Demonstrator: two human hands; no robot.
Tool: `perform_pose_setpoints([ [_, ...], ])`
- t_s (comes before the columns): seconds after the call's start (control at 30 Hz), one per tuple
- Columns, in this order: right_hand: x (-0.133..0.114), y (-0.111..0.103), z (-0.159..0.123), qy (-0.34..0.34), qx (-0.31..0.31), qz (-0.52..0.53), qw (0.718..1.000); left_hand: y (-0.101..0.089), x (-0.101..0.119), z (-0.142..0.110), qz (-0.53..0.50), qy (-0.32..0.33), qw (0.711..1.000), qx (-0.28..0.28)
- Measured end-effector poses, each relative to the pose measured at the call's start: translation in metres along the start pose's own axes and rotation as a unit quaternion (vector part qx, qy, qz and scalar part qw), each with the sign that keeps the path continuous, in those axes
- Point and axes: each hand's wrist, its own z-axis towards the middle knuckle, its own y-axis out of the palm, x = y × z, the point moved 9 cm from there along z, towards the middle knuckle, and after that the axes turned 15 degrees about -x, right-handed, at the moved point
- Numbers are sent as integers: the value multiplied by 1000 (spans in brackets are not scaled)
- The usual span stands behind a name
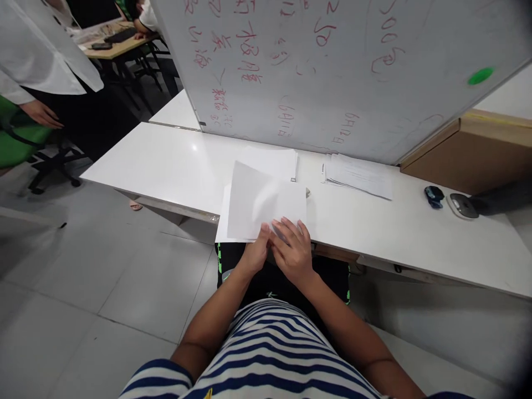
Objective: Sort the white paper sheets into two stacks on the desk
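A blank white sheet of paper (261, 202) is held at its near edge, tilted a little over the table's front. My left hand (256, 255) is closed on that edge, the thumb on top and the other fingers hidden below. My right hand (296, 252) lies against the same edge just to the right, fingers bent over the paper and touching it. Another white sheet (223, 221) shows beneath on the left. Behind the held sheet, a paper stack (278, 160) rests on the table.
The white table (166, 166) runs across, with a printed paper stack (361, 176), a dark blue object (434, 195) and a silver-topped device (463, 206) to the right. A whiteboard (332, 72) stands behind, beside a cardboard box (469, 149). A person in a white shirt (45, 50) stands at left.
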Motion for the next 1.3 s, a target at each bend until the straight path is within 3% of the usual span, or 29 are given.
perform_pose_setpoints([
  [0.07,10,-4,-6,4,10,46,999,7,3,2,17,12,1000,-3],
  [0.13,39,-13,-16,75,74,143,984,18,3,5,5,18,1000,-22],
  [0.2,83,-17,-33,182,140,291,929,27,0,7,-16,12,999,-43],
  [0.27,116,-5,-46,242,130,461,844,34,-11,8,-15,-20,998,-58],
  [0.37,138,3,-57,242,57,624,741,44,-35,12,43,-88,990,-100],
  [0.43,152,-6,-70,251,65,650,714,55,-47,18,97,-105,978,-153],
  [0.53,179,-27,-95,287,134,623,715,69,-56,29,131,-93,965,-208],
  [0.67,212,-53,-125,341,209,533,746,67,-48,44,124,-47,972,-194],
  [0.77,224,-63,-134,359,226,466,776,66,-34,49,200,-15,962,-187],
  [0.9,214,-56,-119,348,177,439,809,65,-18,52,316,8,936,-155],
  [1.0,196,-43,-97,309,119,450,829,54,-12,55,338,4,936,-97],
  [1.13,185,-29,-80,307,74,457,832,36,-4,62,306,19,951,-35],
  [1.3,191,-26,-74,339,70,437,830,29,6,66,284,43,957,-44],
])
